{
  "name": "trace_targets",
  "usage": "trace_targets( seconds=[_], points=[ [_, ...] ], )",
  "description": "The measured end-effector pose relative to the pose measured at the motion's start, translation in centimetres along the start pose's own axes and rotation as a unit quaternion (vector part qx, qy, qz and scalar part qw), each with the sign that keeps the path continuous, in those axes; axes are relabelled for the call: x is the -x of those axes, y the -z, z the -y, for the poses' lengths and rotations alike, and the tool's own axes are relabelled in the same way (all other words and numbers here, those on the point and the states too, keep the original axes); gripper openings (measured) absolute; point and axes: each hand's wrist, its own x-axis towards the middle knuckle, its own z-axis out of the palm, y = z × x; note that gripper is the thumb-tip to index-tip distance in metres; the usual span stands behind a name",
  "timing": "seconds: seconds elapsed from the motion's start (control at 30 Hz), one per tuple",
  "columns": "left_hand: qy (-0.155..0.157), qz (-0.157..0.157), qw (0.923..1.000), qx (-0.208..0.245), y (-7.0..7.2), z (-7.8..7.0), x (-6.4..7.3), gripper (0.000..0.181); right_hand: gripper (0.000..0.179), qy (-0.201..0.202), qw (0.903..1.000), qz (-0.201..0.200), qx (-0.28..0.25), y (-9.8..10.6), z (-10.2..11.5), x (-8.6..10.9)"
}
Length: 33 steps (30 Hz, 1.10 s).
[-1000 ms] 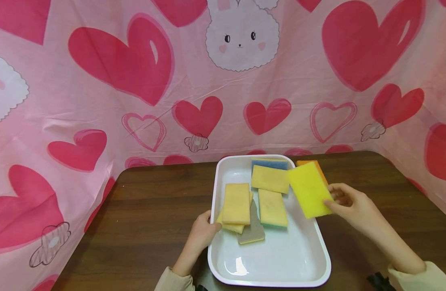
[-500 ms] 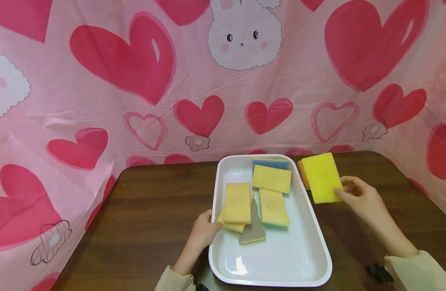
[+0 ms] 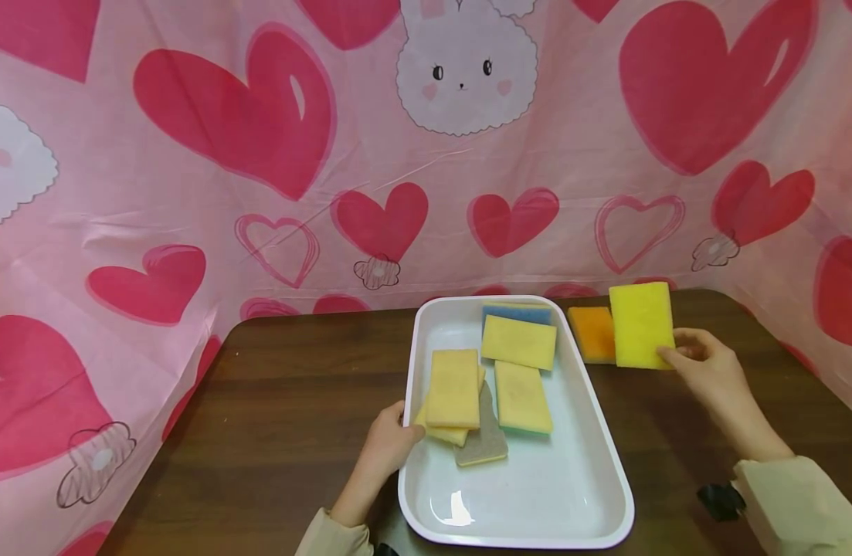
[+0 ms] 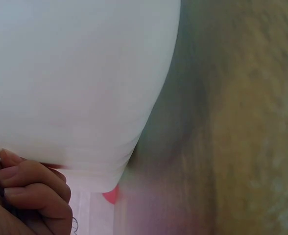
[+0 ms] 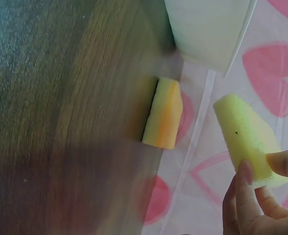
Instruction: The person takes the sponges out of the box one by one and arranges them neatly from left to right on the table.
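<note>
Bright yellow sponge [image 3: 643,324] is raised above the table [image 3: 314,371], to the right of the white tray [image 3: 523,494] and apart from the orange sponge [image 3: 592,333] on the tabletop. Its long axis stands nearly upright in the head view, far end toward the pink backdrop [image 3: 571,154], one broad face to the camera. Right hand [image 3: 707,371] pinches its lower right edge between thumb and fingers, parted by roughly the sponge's thickness. Left hand [image 3: 391,439] grasps the tray's left rim; its fingers appear curled under it, though the left wrist view is soft.
</note>
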Motion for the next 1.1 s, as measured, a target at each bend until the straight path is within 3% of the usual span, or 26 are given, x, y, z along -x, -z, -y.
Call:
trace_targets(
  seconds=[0.17, 0.57, 1.1],
  points=[
    [-0.016, -0.002, 0.9999, 0.001, -0.1, 0.3, 0.0, 0.038, 0.056, -0.018, 0.9998, -0.004, -0.007, 0.0, -0.3, -0.5],
    [0.003, -0.005, 0.9999, -0.008, -0.2, 0.0, 0.0, 0.038, 0.058, -0.050, 0.9985, -0.010, -0.019, 0.2, -1.4, -1.8],
    [-0.005, -0.006, 0.9999, -0.009, -0.4, 0.4, -0.2, 0.039, 0.059, -0.087, 0.9951, -0.032, -0.033, -0.2, -2.3, -3.2]
  ],
)
